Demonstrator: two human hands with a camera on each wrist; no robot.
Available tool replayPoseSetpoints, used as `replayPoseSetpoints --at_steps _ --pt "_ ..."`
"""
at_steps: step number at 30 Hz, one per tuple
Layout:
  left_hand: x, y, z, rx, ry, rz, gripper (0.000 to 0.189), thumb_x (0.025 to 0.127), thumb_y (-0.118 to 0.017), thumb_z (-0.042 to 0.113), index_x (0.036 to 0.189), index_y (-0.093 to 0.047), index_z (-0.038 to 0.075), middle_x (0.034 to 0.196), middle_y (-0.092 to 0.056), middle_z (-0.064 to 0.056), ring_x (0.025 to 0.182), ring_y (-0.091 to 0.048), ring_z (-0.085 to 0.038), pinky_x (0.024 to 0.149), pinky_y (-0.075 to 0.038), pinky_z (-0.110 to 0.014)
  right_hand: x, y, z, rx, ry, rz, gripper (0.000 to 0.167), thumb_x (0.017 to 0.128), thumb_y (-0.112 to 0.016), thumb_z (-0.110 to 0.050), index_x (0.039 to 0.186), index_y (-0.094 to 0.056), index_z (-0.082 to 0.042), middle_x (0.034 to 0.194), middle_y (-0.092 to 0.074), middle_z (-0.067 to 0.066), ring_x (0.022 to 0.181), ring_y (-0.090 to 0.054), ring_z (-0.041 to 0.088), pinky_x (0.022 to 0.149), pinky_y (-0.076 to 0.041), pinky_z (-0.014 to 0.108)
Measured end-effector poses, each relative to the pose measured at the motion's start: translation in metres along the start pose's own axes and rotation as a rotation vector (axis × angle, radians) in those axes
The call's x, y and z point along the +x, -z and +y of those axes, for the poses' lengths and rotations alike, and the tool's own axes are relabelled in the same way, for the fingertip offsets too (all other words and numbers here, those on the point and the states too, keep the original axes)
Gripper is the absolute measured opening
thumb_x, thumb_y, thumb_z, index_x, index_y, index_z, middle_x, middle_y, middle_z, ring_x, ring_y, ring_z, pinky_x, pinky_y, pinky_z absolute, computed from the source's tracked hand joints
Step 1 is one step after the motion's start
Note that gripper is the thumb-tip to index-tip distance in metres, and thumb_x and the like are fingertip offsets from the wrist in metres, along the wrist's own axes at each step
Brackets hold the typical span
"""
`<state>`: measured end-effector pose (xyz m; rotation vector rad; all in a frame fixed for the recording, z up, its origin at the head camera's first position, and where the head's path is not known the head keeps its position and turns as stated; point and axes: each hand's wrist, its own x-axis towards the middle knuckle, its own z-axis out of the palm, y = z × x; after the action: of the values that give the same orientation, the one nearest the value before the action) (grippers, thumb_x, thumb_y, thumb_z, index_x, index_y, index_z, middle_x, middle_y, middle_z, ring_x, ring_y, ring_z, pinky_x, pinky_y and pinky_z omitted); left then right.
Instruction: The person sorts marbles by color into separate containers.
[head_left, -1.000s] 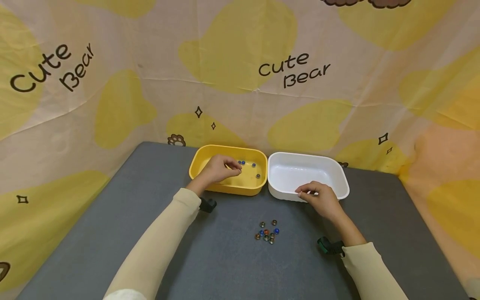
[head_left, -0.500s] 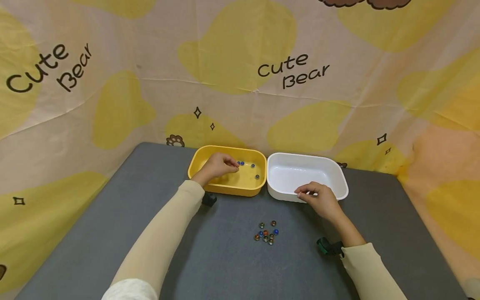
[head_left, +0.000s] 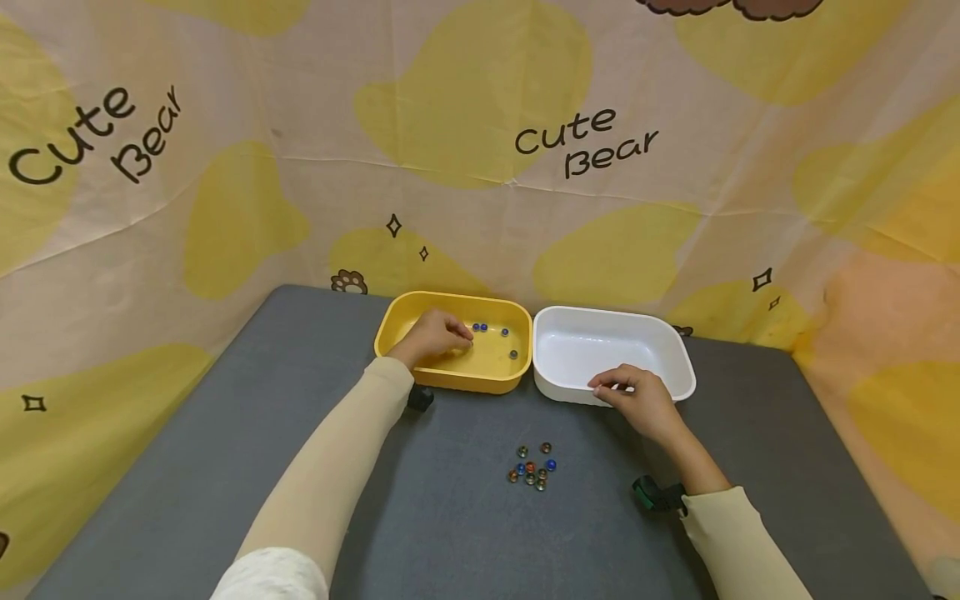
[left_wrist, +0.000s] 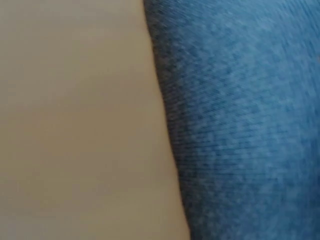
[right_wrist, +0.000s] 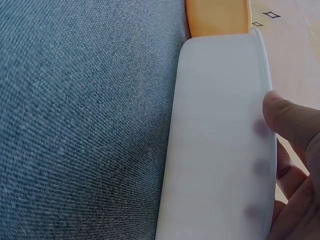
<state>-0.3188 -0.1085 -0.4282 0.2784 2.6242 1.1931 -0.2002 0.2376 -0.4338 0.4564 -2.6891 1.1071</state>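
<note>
In the head view my left hand reaches over the front wall into the yellow container, fingers bent down and fingertips close together. Whether a marble sits between those fingertips I cannot tell. Several blue and dark marbles lie on that container's floor, right of the hand. My right hand is at the front rim of the white container. In the right wrist view its thumb lies at the rim, and darker fingertip spots show through the wall, the fingers being inside.
A loose cluster of glass marbles, blue, orange and greenish, lies on the grey tabletop in front of the containers. The two containers stand side by side at the back, before a patterned cloth. A beige sleeve fills much of the left wrist view.
My left hand has moved slightly left and lower within the yellow container, its fingers drawing closer to its floor. The right hand keeps its place at the white container's rim.
</note>
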Motion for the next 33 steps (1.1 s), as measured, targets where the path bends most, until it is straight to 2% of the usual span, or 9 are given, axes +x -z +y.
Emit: replayPoseSetpoints --at_steps 10,15,23,29,33 --pt "0.001 -0.001 -0.001 0.063 0.007 -0.031 0.012 0.085 -0.072 0.017 0.095 -0.075 0.011 0.103 -0.07 -0.004 0.085 -0.053 -0.016 0.071 -0.043 -0.024 0.0 -0.001 0.0 -0.006 0.0 -0.005 0.008 0.086 -0.071 -0.012 0.092 -0.076 -0.015 0.089 -0.071 0.001 0.077 -0.055 0.003 0.071 -0.046 0.02" --pt "0.0 0.0 -0.001 0.074 0.004 -0.025 0.013 0.085 -0.072 0.019 0.096 -0.074 0.012 0.102 -0.069 -0.003 0.084 -0.054 -0.016 0.072 -0.044 -0.025 0.0 -0.001 -0.001 -0.006 0.012 0.002 0.008 0.085 -0.072 -0.01 0.091 -0.076 -0.014 0.089 -0.072 0.002 0.076 -0.055 0.001 0.071 -0.046 0.019" --pt "-0.005 0.007 0.0 0.052 -0.018 0.013 0.027 0.086 -0.071 0.028 0.109 -0.07 0.014 0.101 -0.065 -0.003 0.09 -0.057 -0.019 0.078 -0.047 -0.03 0.001 -0.001 -0.001 -0.011 0.015 0.002 0.009 0.085 -0.072 -0.01 0.091 -0.076 -0.015 0.088 -0.071 -0.001 0.076 -0.055 0.001 0.071 -0.046 0.019" --pt "-0.015 0.013 0.009 0.064 -0.09 0.045 0.027 0.088 -0.069 0.031 0.11 -0.071 0.016 0.104 -0.066 -0.003 0.1 -0.057 -0.02 0.086 -0.045 -0.036 0.0 -0.001 0.0 -0.007 0.007 0.006 0.009 0.085 -0.072 -0.01 0.091 -0.076 -0.014 0.088 -0.071 0.001 0.076 -0.055 0.002 0.071 -0.046 0.019" --pt "-0.022 0.014 0.016 0.079 -0.141 0.062 0.028 0.087 -0.069 0.033 0.109 -0.071 0.017 0.103 -0.068 -0.001 0.101 -0.058 -0.02 0.085 -0.046 -0.036 0.0 -0.001 0.0 -0.006 0.001 0.0 0.009 0.085 -0.072 -0.01 0.091 -0.076 -0.014 0.089 -0.071 0.001 0.076 -0.055 0.003 0.071 -0.046 0.02"
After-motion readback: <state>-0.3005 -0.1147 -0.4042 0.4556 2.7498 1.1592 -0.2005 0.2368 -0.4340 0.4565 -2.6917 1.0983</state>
